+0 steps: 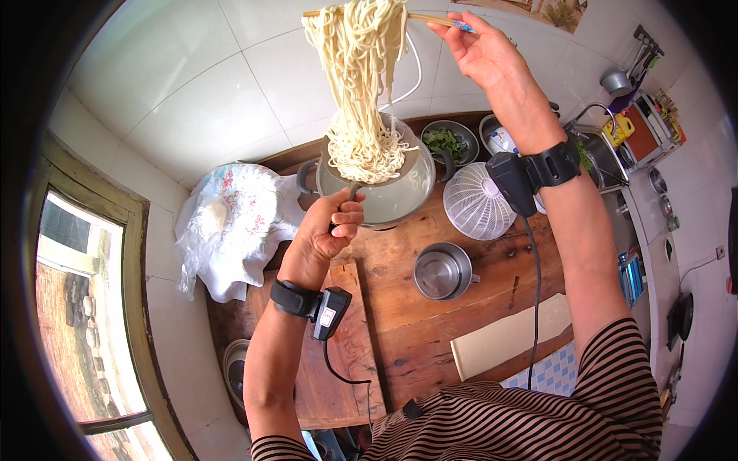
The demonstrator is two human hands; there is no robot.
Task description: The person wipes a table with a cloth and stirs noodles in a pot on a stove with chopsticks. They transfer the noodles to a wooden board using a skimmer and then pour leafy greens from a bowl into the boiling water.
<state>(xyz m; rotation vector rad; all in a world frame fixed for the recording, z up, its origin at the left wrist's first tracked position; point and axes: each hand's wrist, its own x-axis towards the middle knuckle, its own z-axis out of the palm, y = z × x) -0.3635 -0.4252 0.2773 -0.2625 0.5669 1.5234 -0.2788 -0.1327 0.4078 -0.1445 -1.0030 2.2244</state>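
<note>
Pale noodles [360, 75] hang in a long bundle from wooden chopsticks [424, 18], raised high by my right hand [475, 49]. Their lower ends rest in a heap on a strainer or ladle [398, 176], whose handle my left hand [337, 222] grips. That tool is held over a round pot [398, 210] with dark side handles and cloudy liquid inside. The noodles cover most of the strainer's bowl, so its exact form is hidden.
Right of the pot stand a bowl of green leaves [444, 144] and a white plastic mesh basket [479, 201]. A metal mug [443, 271] sits on the wooden table [398, 328]. A cloth-covered heap [242, 213] and a wooden board [334, 380] are at left.
</note>
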